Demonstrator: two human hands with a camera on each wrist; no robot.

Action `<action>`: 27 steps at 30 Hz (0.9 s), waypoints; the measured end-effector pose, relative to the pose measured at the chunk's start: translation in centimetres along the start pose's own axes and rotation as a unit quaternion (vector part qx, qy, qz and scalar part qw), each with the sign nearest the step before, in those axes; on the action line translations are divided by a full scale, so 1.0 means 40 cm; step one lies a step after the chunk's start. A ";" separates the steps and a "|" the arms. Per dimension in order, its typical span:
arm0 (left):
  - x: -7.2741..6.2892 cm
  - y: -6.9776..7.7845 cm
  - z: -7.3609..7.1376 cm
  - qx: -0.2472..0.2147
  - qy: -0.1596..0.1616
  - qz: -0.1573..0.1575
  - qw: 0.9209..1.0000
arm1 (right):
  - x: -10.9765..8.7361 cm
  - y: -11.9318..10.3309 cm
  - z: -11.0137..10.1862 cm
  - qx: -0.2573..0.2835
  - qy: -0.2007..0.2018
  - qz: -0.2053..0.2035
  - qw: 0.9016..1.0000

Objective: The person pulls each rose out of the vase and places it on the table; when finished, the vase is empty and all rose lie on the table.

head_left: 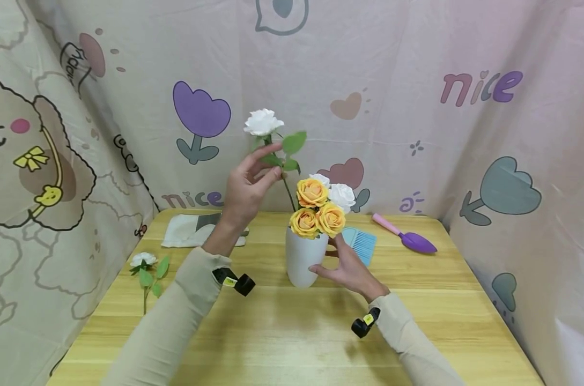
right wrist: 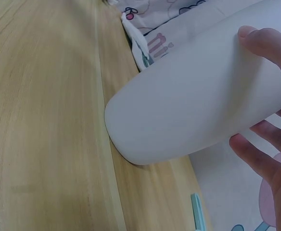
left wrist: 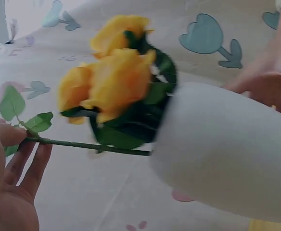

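Note:
My left hand pinches the green stem of a white artificial rose, raised above and left of a white vase. In the left wrist view the lower stem slants into the mouth of the vase. Three yellow roses and some white roses stand in the vase, their stems hidden inside. My right hand grips the vase from its right side, thumb on the near wall and fingers round the far side. The vase's base rests on the wooden table.
Another white rose lies at the table's left. A folded white and grey cloth item lies at the back left. Behind the vase is a light blue comb-like tool; a purple trowel with a pink handle lies back right. Printed curtains surround the table.

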State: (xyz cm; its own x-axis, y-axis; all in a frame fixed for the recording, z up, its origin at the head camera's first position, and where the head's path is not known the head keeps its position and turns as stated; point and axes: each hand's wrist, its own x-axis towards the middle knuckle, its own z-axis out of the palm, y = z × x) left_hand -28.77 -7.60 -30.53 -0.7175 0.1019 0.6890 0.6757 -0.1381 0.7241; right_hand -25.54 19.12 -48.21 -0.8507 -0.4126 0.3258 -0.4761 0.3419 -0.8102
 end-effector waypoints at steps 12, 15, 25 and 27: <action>0.054 0.090 -0.139 -0.061 0.140 0.049 0.987 | -0.002 -0.001 -0.001 0.003 0.000 0.004 1.000; 0.045 0.104 -0.192 -0.061 0.154 0.026 0.986 | -0.002 -0.001 0.000 0.003 -0.001 0.003 1.000; -0.089 0.071 -0.362 0.026 0.123 -0.172 0.977 | -0.001 -0.002 -0.001 -0.005 0.001 -0.007 1.000; -0.130 0.055 -0.400 0.087 0.090 -0.230 0.965 | 0.000 -0.002 0.000 -0.005 0.000 -0.008 1.000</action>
State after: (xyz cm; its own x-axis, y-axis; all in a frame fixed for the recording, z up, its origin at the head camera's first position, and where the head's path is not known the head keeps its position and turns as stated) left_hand -26.26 -24.20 -32.97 -0.9557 -0.0628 0.2876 0.2847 0.0506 0.9573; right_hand -25.50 19.09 -48.12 -0.8425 -0.4184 0.3394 -0.4928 0.3440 -0.7993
